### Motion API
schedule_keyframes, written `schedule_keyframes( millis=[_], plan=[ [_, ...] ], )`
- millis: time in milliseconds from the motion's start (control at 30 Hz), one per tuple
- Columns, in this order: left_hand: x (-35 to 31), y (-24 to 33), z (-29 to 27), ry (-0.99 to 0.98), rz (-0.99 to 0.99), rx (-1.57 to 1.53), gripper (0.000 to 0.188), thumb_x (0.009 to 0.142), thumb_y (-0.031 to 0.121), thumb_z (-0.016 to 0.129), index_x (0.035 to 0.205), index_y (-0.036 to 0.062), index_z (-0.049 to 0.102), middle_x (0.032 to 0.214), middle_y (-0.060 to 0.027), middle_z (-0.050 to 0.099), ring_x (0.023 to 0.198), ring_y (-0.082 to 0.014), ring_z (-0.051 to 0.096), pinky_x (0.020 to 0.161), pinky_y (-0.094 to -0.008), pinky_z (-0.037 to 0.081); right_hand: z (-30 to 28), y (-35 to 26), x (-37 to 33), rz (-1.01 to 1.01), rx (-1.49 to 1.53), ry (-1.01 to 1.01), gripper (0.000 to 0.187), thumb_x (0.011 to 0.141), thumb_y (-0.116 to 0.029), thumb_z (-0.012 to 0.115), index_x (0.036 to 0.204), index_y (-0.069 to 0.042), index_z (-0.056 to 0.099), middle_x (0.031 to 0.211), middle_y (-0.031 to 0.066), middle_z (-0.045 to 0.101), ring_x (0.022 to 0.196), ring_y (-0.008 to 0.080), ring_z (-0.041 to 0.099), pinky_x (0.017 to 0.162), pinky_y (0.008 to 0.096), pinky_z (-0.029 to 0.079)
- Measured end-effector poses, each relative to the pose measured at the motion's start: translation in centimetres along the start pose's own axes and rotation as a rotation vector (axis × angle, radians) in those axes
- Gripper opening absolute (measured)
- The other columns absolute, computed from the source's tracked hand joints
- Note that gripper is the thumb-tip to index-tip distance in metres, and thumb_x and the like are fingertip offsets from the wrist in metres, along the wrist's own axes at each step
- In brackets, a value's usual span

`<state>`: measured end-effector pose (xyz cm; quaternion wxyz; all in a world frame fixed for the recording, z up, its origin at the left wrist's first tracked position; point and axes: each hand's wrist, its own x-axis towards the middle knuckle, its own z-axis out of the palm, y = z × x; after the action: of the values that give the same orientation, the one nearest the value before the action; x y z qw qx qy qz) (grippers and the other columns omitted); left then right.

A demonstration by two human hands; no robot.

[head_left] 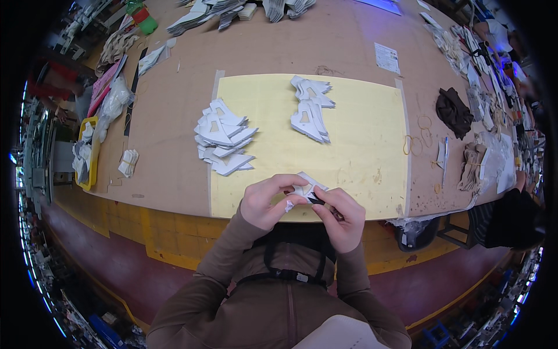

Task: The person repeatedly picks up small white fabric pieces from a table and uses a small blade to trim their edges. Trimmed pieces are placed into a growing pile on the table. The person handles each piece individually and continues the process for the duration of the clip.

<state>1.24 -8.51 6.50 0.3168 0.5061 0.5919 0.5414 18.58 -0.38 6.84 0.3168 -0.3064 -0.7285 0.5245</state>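
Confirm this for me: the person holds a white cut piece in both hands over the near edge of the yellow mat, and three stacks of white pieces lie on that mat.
Not quite. The head view shows two stacks on the yellow mat, not three: a left stack and a middle stack. The rest holds: the left hand and right hand hold a white cut piece over the mat's near edge.

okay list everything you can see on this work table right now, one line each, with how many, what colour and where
white cut piece: one, white, held in both hands at the near table edge
small dark tool: one, black, in the right hand
yellow mat: one, pale yellow, table centre
left stack of cut pieces: one pile, white, mat's left edge
upper stack of cut pieces: one pile, white, mat's far middle
rubber bands: several, tan, right of mat
dark cloth: one, brown, far right
yellow tray: one, left edge
left hand: gripping piece
right hand: gripping piece and tool
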Motion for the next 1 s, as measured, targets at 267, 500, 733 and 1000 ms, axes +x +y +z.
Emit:
schedule_keyframes(
  millis=[267,500,733,1000],
  plan=[
    [-0.7,-0.4,0.3,0.019,-0.043,-0.138,0.032,0.084,0.003,0.069,0.114,-0.0012,0.058,0.103,-0.0128,0.068,0.086,-0.0215,0.069,0.077,-0.0304,0.054,0.2,0.1,-0.2,-0.017,0.011,0.013,0.034,0.077,0.006,0.071,0.111,0.000,0.068,0.081,0.0081,0.063,0.061,0.0096,0.052,0.049,0.0223,0.037],
    [-0.9,-0.5,-0.1,-0.011,-0.065,-0.162,0.032,0.086,0.003,0.067,0.115,-0.0014,0.056,0.103,-0.0140,0.068,0.092,-0.0231,0.070,0.079,-0.0315,0.054,-0.6,-0.3,0.3,-0.074,-0.007,-0.060,0.033,0.077,0.006,0.071,0.109,0.000,0.068,0.078,0.0089,0.063,0.058,0.0115,0.052,0.049,0.0233,0.037],
    [-0.6,-0.2,-0.2,0.016,0.002,-0.059,0.028,0.085,0.004,0.068,0.112,-0.0009,0.059,0.099,-0.0147,0.069,0.083,-0.0213,0.069,0.076,-0.0304,0.055,-0.2,-0.2,0.2,-0.029,-0.015,-0.053,0.034,0.078,0.005,0.070,0.112,-0.001,0.068,0.080,0.0082,0.063,0.059,0.0107,0.051,0.049,0.0231,0.036],
    [-0.9,-0.5,-0.2,-0.004,-0.035,-0.047,0.030,0.083,-0.002,0.070,0.108,-0.0023,0.055,0.097,-0.0146,0.067,0.089,-0.0220,0.069,0.081,-0.0317,0.055,0.5,0.3,-0.4,0.062,0.083,-0.015,0.033,0.080,0.003,0.070,0.113,-0.001,0.068,0.083,0.0065,0.062,0.062,0.0082,0.046,0.052,0.0222,0.035]
  ],
)
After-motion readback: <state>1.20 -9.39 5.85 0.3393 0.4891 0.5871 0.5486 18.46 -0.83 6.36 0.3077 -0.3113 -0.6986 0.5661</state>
